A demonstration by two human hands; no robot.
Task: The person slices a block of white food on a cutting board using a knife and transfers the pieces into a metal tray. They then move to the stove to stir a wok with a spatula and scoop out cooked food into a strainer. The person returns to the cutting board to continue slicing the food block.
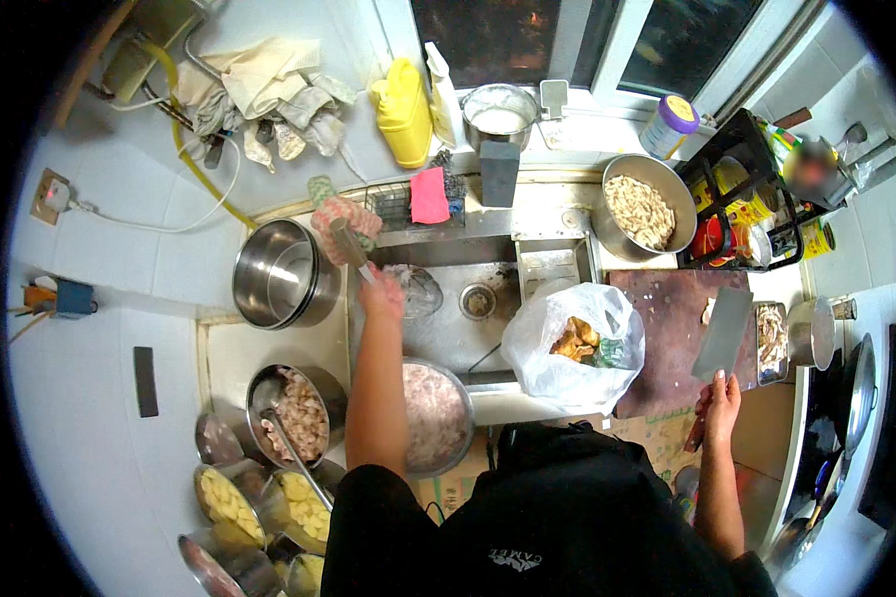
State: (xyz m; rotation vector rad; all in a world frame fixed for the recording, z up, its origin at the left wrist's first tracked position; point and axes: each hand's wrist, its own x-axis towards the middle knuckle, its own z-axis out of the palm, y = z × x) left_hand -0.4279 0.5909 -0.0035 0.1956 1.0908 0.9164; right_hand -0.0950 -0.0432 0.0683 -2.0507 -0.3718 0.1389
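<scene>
In my right hand (721,409) is the wooden handle of a broad cleaver (724,332), its blade up over the right edge of the dark red cutting board (649,328). My left hand (382,297) is at the end of a metal faucet (349,242) over the left side of the stainless steel sink (463,328); its fingers are blurred. Just beside it in the sink lies a greyish, shiny thing (420,289) I cannot identify. An open white plastic bag (523,336) with browned food pieces (576,339) stands between sink and board.
A bowl of pinkish liquid (437,418) overhangs the counter front. Left of it stand a pot of cut meat (299,418) with a ladle, and stacked pots (272,272). A pot of pale strips (642,213) and a black rack (747,186) stand back right; a tray (771,343) adjoins the board.
</scene>
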